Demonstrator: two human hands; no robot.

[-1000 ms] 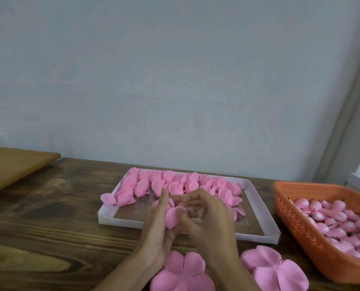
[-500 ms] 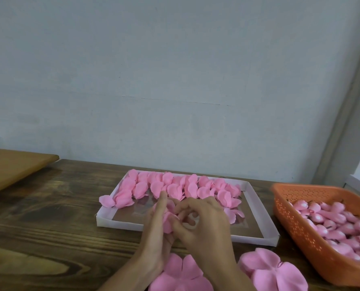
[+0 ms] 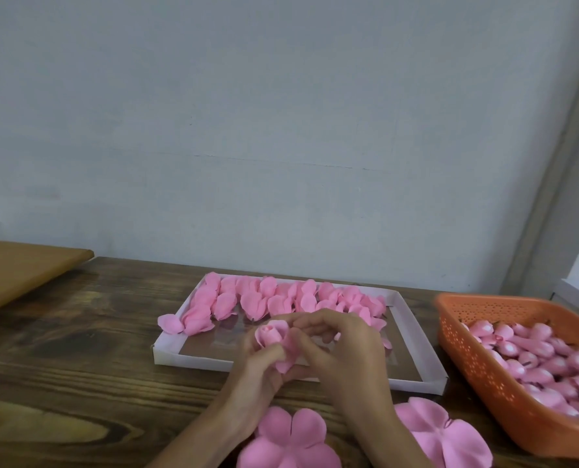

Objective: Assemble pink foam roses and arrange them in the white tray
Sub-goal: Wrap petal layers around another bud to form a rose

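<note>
My left hand (image 3: 259,364) and my right hand (image 3: 340,346) meet over the near edge of the white tray (image 3: 413,336). Between them they hold a pink foam rose (image 3: 273,334) with a bud at its centre. Left fingers curl round its lower petals; right fingertips pinch a petal on its right side. A row of finished pink roses (image 3: 281,298) fills the far part of the tray. One rose (image 3: 170,323) hangs over the tray's left edge.
An orange perforated basket (image 3: 477,359) with several pink buds (image 3: 551,359) stands at the right. Two flat pink petal pieces (image 3: 291,440) (image 3: 447,434) lie on the dark wooden table (image 3: 78,349) near me. A lighter wooden board (image 3: 21,268) lies at far left.
The rose has turned in my hands and its bud centre now shows on the upper left. My left fingers have curled lower round it. The view has shifted slightly.
</note>
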